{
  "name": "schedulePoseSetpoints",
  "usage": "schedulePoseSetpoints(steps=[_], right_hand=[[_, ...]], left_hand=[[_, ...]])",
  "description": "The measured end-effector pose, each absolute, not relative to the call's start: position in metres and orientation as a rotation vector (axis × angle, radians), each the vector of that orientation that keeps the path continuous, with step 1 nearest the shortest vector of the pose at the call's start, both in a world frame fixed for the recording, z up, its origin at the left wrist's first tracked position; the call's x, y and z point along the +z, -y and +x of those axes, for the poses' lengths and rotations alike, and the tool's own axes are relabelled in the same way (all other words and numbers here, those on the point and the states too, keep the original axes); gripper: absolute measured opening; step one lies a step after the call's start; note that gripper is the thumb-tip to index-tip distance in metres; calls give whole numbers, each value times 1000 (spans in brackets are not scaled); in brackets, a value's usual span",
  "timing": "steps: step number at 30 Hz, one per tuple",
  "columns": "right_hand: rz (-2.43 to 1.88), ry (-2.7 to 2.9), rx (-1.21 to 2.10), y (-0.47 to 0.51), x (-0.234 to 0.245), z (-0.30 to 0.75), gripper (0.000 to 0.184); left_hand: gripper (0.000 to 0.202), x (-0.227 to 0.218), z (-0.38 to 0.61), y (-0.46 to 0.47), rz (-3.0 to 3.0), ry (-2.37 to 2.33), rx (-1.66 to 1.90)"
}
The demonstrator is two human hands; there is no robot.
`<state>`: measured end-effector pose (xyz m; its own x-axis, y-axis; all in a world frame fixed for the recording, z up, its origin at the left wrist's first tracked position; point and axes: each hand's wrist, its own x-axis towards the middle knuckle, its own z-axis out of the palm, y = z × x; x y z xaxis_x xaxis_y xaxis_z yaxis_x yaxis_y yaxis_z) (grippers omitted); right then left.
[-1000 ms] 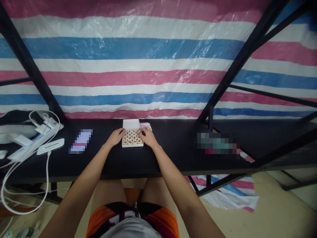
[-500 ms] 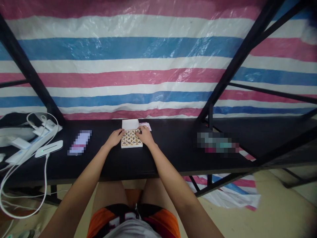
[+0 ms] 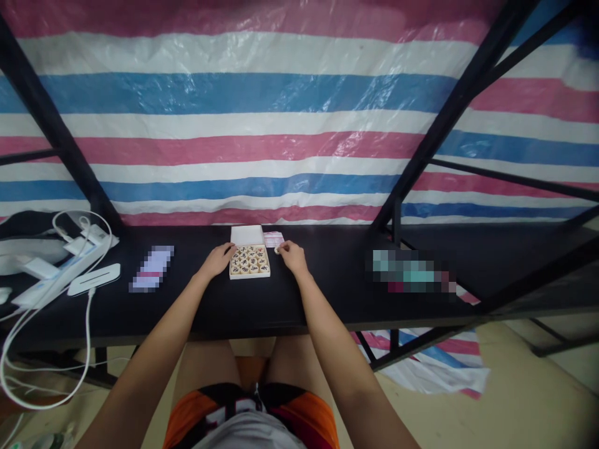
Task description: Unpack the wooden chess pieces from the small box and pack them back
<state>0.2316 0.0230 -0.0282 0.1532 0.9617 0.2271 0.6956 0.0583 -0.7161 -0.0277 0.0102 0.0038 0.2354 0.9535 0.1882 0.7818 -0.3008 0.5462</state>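
Note:
A white box (image 3: 250,275) of round xiangqi pieces (image 3: 251,260) sits on the black table, its lid (image 3: 247,235) flipped back at the far side. The pieces lie in rows and bear dark characters, with one reddish mark at the right of the top row. My left hand (image 3: 218,260) grips the box's left edge near the hinge, fingers together. To the right of the box, my right hand (image 3: 292,255) pinches a pale xiangqi piece (image 3: 277,249) between thumb and fingers, just above or on the table; which, I cannot tell.
A printed paper slip (image 3: 274,239) lies behind the box's right side. At left are a blurred-out phone-like item (image 3: 152,269), a white device (image 3: 94,279) and cabled power strips (image 3: 70,265). A pixelated object (image 3: 412,270) lies at right near black frame bars (image 3: 433,137).
My right hand has moved right, from over the box's right side to beside it, taking a xiangqi piece out. My left hand stays at the box's left edge.

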Motion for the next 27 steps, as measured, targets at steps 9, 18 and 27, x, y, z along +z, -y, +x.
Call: schedulePoseSetpoints(steps=[9, 18, 27], right_hand=[[-1632, 1865, 328, -17, -25, 219, 25], [-1520, 1888, 406, -22, -32, 220, 25], [-1296, 1831, 403, -15, -24, 210, 20]], left_hand=[[46, 4, -29, -11, 2169, -1607, 715], [47, 5, -29, -10, 2160, -1620, 694], [44, 0, -32, -15, 2166, -1640, 776]])
